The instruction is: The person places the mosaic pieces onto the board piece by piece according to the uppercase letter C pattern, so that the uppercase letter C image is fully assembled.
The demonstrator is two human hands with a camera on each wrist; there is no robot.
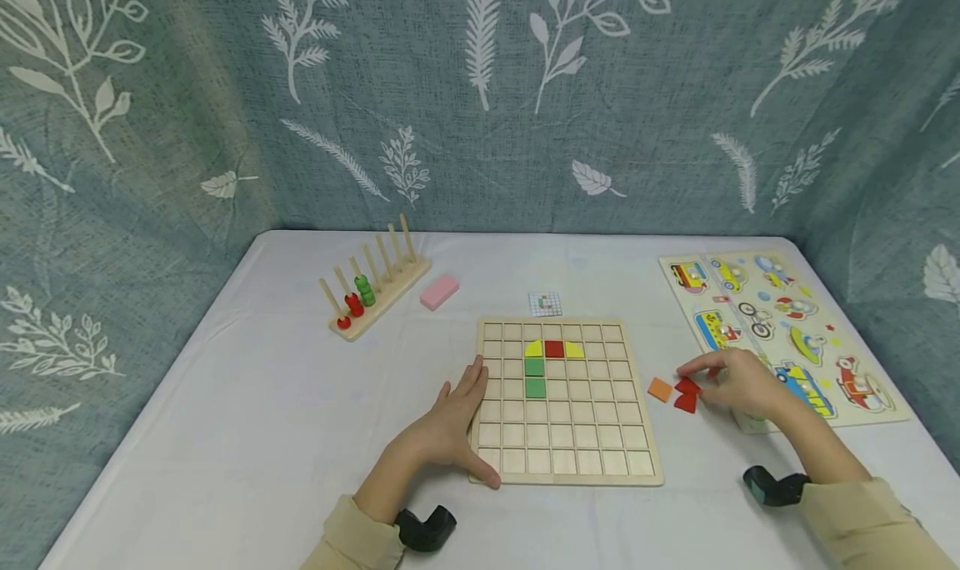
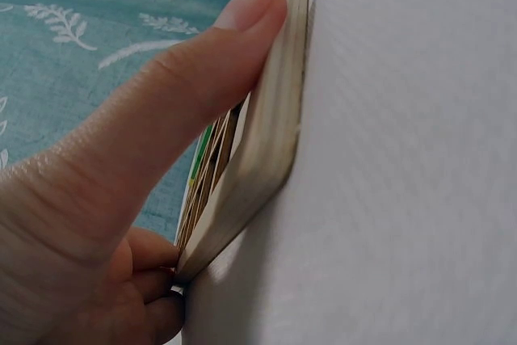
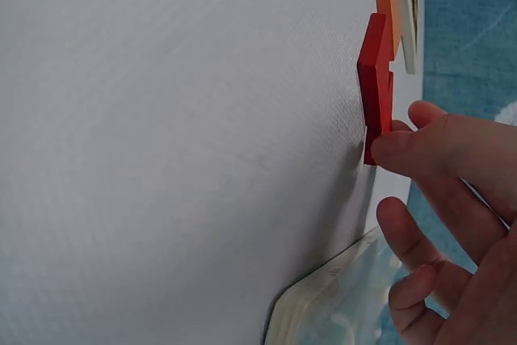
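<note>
Right fingers [image 3: 436,147] are pinching a red piece [image 3: 372,133] toward bench [image 1: 225,437] right edge; grid board [image 1: 587,412] is lying left, left fingers [image 1: 468,384] resting spread.

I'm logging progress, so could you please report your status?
Left hand touching wooden grid board; five pieces placed. Right hand pinching red piece. Orange square lies between.

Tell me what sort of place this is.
Probably an indoor tabletop play area: a gridded wooden board, a peg stand and a picture board sit on a white tablecloth, with leaf-patterned fabric behind.
</note>
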